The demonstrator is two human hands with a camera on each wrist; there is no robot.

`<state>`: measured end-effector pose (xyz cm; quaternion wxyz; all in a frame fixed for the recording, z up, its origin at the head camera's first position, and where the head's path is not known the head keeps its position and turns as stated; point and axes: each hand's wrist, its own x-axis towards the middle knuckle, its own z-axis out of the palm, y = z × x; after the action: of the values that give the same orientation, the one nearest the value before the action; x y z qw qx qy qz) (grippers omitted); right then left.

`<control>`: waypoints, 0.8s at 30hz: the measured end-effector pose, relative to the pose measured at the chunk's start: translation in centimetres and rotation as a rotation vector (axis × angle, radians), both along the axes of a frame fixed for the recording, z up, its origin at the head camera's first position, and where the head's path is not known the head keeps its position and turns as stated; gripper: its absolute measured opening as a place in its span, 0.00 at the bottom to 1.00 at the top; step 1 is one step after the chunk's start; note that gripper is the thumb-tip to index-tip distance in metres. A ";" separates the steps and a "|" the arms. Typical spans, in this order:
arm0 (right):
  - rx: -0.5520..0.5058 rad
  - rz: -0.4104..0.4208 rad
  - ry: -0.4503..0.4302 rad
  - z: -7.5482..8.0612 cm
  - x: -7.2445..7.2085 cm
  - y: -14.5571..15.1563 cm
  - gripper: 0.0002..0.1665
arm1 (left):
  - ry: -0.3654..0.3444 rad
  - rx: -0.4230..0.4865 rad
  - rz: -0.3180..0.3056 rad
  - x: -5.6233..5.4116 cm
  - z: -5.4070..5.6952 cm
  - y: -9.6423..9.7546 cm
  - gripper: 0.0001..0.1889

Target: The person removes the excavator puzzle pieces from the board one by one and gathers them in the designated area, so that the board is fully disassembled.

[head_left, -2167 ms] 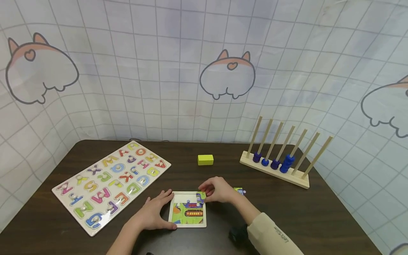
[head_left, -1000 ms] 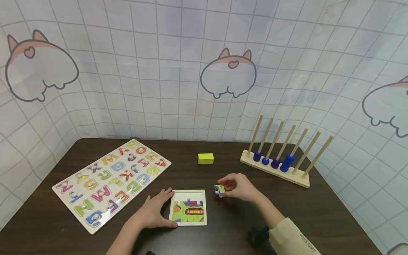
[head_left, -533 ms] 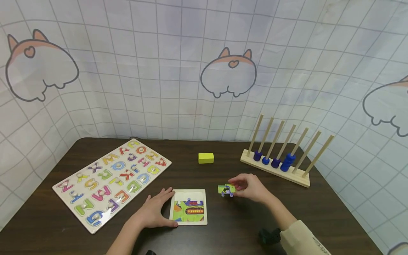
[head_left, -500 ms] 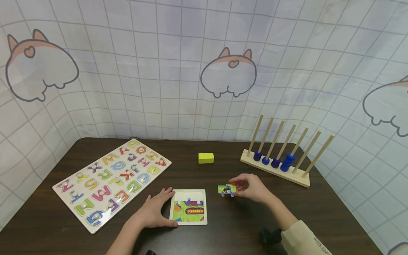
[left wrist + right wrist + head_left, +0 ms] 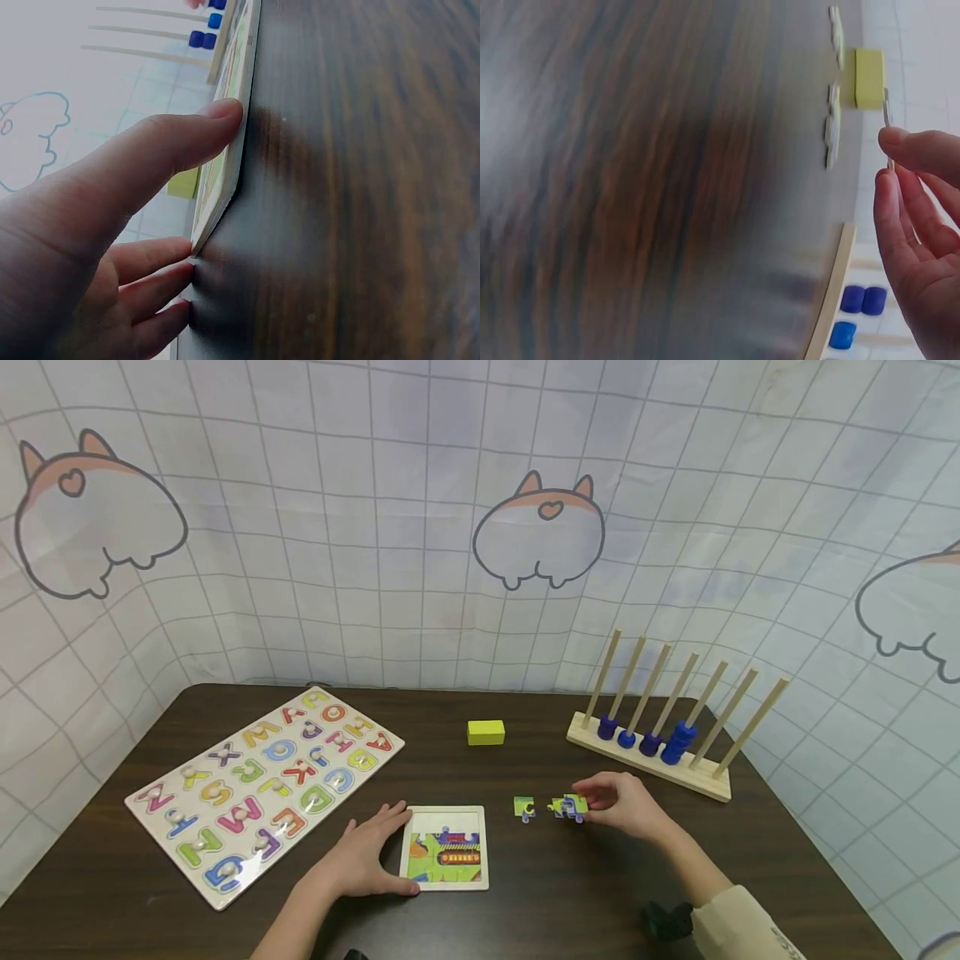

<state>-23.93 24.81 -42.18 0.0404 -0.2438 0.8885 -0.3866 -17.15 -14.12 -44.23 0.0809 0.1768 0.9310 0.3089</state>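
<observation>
Held piece [image 5: 579, 806] raised above the table [image 5: 555, 893], well right of the bare strip [image 5: 450, 819].
Going rightward, I have the left hand [image 5: 360, 862] spread, touching the left side of the puzzle frame [image 5: 457, 887], where that strip's long axis runs sideways along the far edge. Next lie the first loose piece [image 5: 522, 810] and the second loose piece [image 5: 558, 808]. Just beyond, the right hand [image 5: 626, 810] pinches the held piece (squarish, so I read no long axis) between thumb and fingers; it is the nearer hand to all three pieces.
</observation>
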 end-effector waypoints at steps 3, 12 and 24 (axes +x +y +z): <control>0.016 -0.013 -0.001 -0.1 -0.1 0.8 0.20 | -0.002 0.000 0.000 0.0 0.0 0.0 0.52; 0.055 -0.050 -0.011 0.0 -0.4 2.5 0.20 | 0.002 0.004 0.006 -0.1 -0.1 0.0 0.52; 0.094 -0.085 -0.055 -0.1 -0.7 3.4 0.20 | 0.003 0.000 0.009 -0.1 -0.2 0.0 0.52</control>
<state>-24.66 28.23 -42.33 0.0596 -0.1929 0.9138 -0.3525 -17.28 -14.16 -44.39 0.0784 0.1732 0.9319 0.3088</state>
